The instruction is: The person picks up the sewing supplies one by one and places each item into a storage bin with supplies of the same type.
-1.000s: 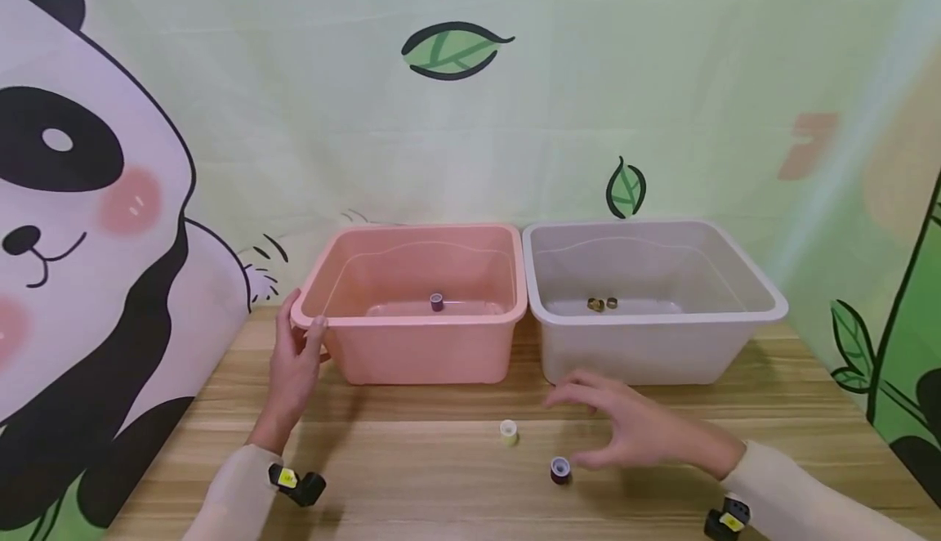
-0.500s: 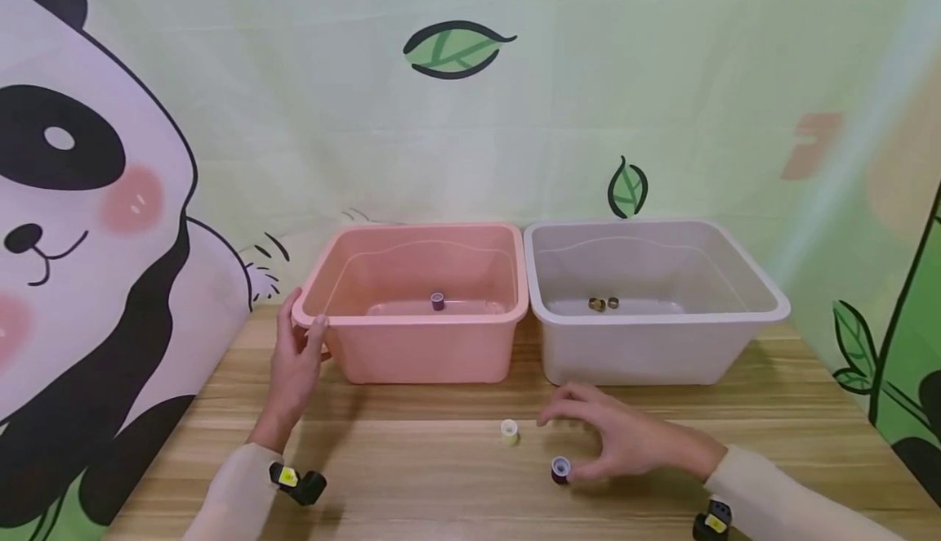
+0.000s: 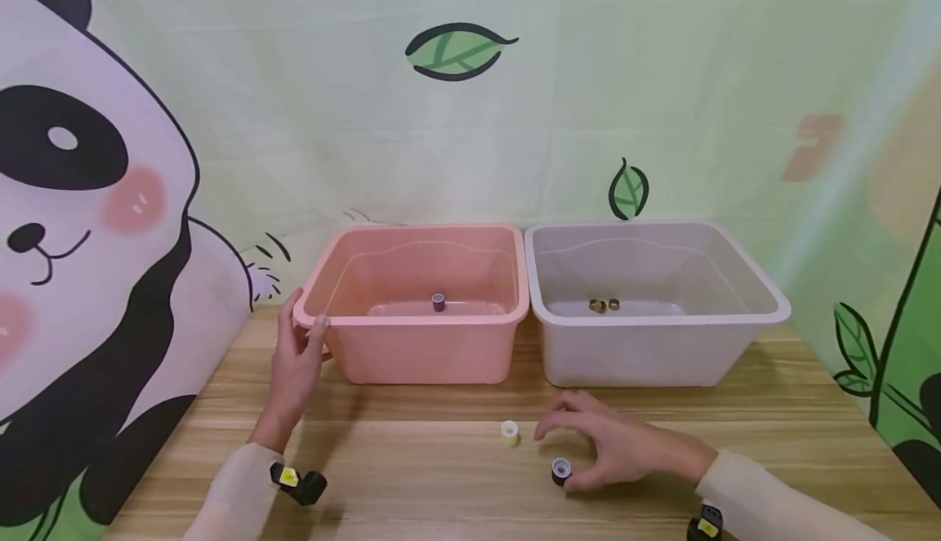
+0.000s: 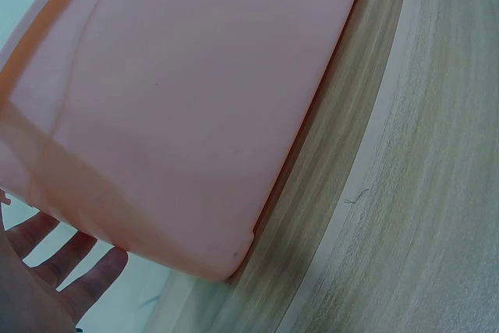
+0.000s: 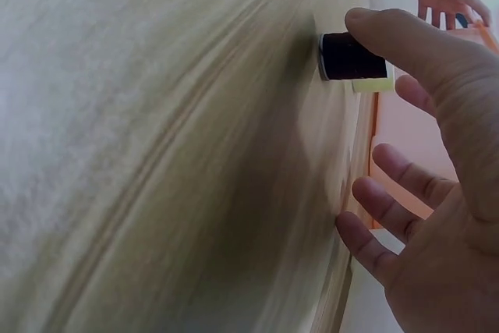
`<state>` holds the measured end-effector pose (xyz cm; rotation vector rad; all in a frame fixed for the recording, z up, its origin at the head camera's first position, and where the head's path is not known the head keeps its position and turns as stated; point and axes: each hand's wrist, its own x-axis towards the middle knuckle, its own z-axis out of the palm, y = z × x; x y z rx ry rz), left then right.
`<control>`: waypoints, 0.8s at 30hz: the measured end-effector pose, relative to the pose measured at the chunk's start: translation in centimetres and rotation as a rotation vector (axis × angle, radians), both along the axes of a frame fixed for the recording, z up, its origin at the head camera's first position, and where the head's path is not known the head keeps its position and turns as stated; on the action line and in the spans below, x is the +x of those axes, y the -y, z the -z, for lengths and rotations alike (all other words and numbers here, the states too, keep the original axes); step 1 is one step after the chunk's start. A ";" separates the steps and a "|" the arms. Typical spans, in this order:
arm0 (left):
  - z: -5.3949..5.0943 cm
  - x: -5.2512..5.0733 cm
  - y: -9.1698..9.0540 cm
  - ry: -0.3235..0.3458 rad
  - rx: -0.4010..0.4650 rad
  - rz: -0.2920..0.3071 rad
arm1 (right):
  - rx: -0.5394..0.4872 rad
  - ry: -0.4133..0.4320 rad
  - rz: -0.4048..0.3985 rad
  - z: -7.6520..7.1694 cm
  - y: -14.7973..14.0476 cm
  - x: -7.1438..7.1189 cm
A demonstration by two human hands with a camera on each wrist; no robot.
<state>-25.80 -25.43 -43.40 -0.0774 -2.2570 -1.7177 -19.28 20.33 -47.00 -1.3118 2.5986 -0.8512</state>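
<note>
At the near left corner of the pink tub [image 3: 426,353], my left hand [image 3: 294,361] holds the rim, thumb at the front and fingers round the side. The left wrist view has its fingertips against the tub's outer wall [image 4: 179,99]. My right hand [image 3: 613,443] is low over the table, fingers spread and bent, beside a small dark cap-like cylinder [image 3: 561,471] with a pale hollow top. In the right wrist view the thumb overlaps this dark cylinder [image 5: 351,57]; the other fingers are apart from it. A similar pale yellow cylinder [image 3: 510,433] stands to the left of the fingertips.
A grey tub [image 3: 632,353] stands right of the pink one, rims nearly touching, with several small brass-coloured rings [image 3: 599,306] inside. Another dark cylinder [image 3: 439,302] is inside the pink tub. Behind the wooden table [image 3: 412,459] hangs a printed panda backdrop [image 3: 456,140].
My right hand has moved left and slightly down, bringing the thumb up to the dark cylinder. My left hand stays on the pink tub's rim, and the cylinders stand where they were.
</note>
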 end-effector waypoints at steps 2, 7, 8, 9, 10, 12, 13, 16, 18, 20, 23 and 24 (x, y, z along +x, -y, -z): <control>0.0 0.0 0.0 0.000 -0.001 -0.002 | 0.009 0.002 0.004 0.2 0.0 0.0; 0.1 0.0 0.0 -0.006 -0.007 -0.007 | 0.016 0.003 -0.003 0.3 0.2 -0.1; 0.1 0.1 0.0 -0.003 -0.008 -0.008 | 0.019 0.006 -0.005 0.3 0.2 -0.1; 0.1 0.1 0.0 -0.002 -0.008 -0.007 | 0.022 0.009 -0.006 0.3 0.3 -0.2; 0.1 0.1 0.0 0.000 -0.006 -0.005 | 0.026 0.016 -0.006 0.2 0.3 -0.2; 0.0 0.2 0.0 0.005 -0.001 -0.004 | 0.030 0.020 -0.008 0.2 0.4 -0.2; 0.0 0.2 0.0 0.007 0.003 -0.002 | 0.030 0.021 -0.007 0.2 0.4 -0.2; 0.1 0.1 0.0 0.009 0.011 0.000 | 0.022 0.006 -0.013 0.4 0.5 -0.4; 0.1 0.1 0.0 0.007 0.012 0.000 | 0.015 -0.016 -0.020 0.5 0.5 -0.5; 0.0 0.1 -0.1 0.006 0.009 -0.002 | 0.008 -0.022 -0.026 0.6 0.4 -0.6; 0.0 0.2 -0.1 0.004 0.000 -0.006 | 0.007 -0.028 -0.027 0.6 0.4 -0.7; 0.0 0.2 -0.1 0.003 -0.003 -0.008 | 0.007 -0.029 -0.026 0.7 0.3 -0.7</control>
